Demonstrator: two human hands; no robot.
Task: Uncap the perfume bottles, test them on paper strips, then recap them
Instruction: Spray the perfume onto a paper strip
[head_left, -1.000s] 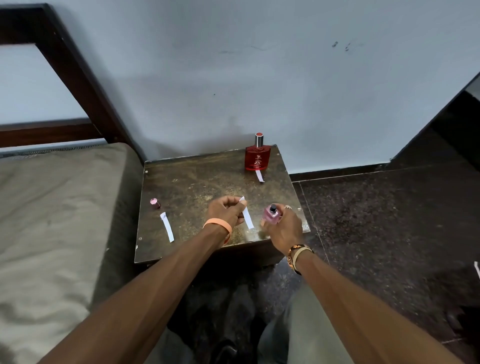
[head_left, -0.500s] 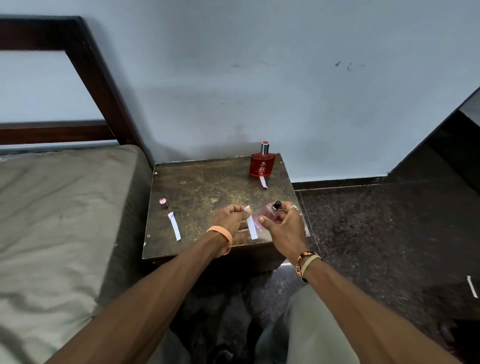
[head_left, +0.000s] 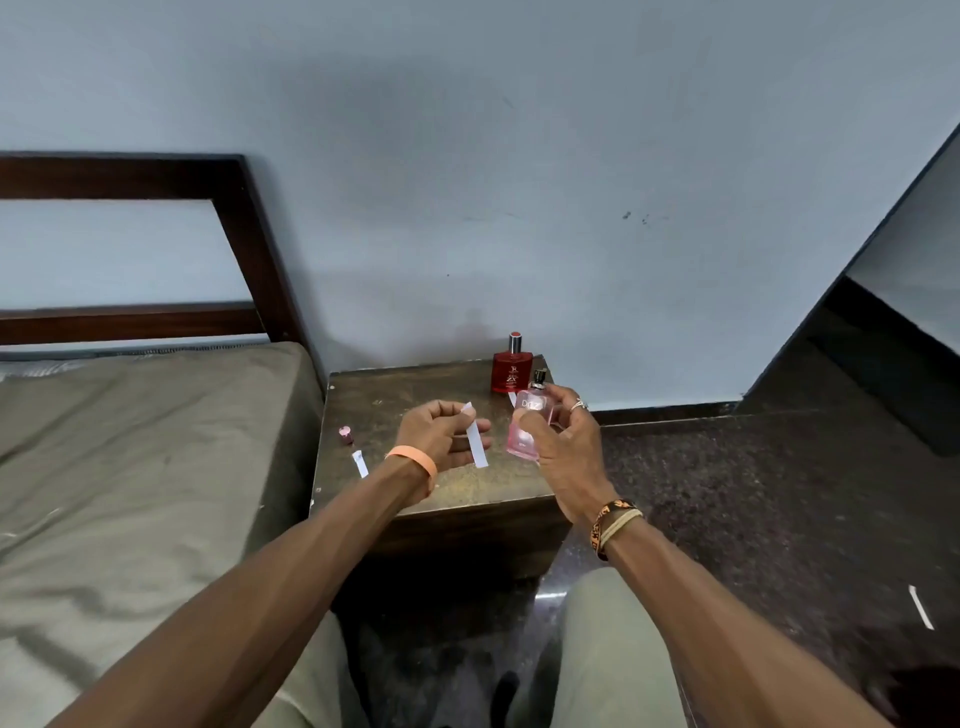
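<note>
My right hand (head_left: 563, 447) grips an uncapped pink perfume bottle (head_left: 527, 434), lifted above the small wooden table (head_left: 384, 400) with its black sprayer on top. My left hand (head_left: 439, 434) pinches the upper end of a white paper strip (head_left: 475, 444), which hangs just left of the bottle. The bottle's pink cap (head_left: 346, 434) stands at the table's left edge, with a second strip (head_left: 360, 463) lying near it. A red perfume bottle (head_left: 511, 370) with its cap on stands at the table's back right, a third strip partly hidden in front of it.
A bed with an olive mattress (head_left: 130, 467) and dark wooden headboard (head_left: 244, 228) adjoins the table on the left. A pale wall is right behind the table. Dark speckled floor (head_left: 753, 493) lies to the right, with a loose paper strip (head_left: 920, 607) on it.
My right hand has lifted the pink bottle off the table and tipped it upright. My left hand has raised the strip beside it. The camera has tilted upward.
</note>
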